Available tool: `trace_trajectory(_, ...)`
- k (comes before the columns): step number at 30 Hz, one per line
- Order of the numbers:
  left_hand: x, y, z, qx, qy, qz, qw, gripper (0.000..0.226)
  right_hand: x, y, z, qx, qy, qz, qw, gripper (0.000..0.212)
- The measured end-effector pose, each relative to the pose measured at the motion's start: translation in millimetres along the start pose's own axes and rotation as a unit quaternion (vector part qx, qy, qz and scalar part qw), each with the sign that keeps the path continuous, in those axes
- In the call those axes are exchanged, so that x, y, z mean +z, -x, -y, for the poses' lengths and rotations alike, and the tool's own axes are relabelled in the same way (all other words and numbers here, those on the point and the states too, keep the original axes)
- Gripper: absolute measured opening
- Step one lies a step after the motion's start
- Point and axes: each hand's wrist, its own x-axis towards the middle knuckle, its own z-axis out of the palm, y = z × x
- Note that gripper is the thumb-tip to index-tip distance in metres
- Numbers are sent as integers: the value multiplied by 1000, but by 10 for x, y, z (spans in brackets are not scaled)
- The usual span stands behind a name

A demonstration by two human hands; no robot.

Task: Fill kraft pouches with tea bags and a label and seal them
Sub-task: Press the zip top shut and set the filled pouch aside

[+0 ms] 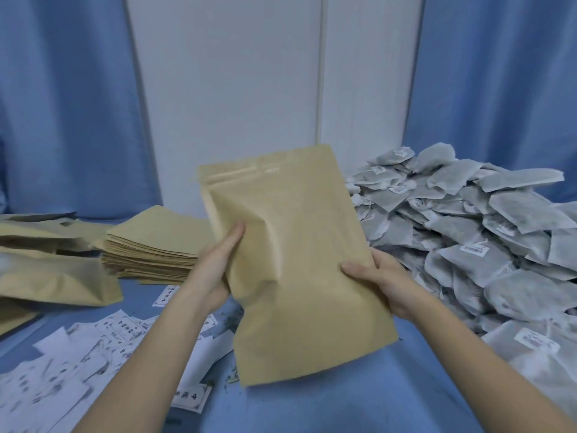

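Both hands up over the table [390,385], holding one kraft pouch [296,260] between them, tilted a bit, top edge leaning right. Left hand [215,270] grips the pouch's left edge, thumb on the front face, other fingers hidden behind. Right hand [381,279] grips the right edge, thumb across the front, fingers curled round the back. Pouch is plain brown, no print or brand visible; zip strip near the top, whether it is pressed shut cannot be told. Body looks puffed and creased.

Right of it, well apart from the hands: big heap of grey tea bags [487,239] with small white tags, tag print too blurry to read. Left and behind: neat stack of flat pouches [150,251]. Further left, filled pouches [53,276] lying on their sides. Near left front: scattered white paper labels [78,354] with dark characters and framed borders; writing blurred, not readable. Blue cloth covers the table, blue curtains [62,104] behind, white panel [234,89] in the middle.
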Motion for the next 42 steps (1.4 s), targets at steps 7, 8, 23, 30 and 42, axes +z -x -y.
trace_trajectory(7,-427,224,-11,-57,192,93,975,69,461,-107,-73,44,-218,-19,975,41)
trace_trajectory(8,-511,278,12,-42,207,80,974,62,601,-144,-84,50,-239,-13,970,40)
trace_trajectory(23,-1929,296,-1057,87,268,-173,944,38,4415,-1961,549,194,-210,130,949,61)
trace_trajectory(30,-1888,-208,-675,8,201,-193,960,40,3756,-2218,-33,112,-42,24,993,27)
trace_trajectory(42,-1938,-657,-67,-72,226,-243,941,65,2616,-2421,-901,-162,706,-33,689,57)
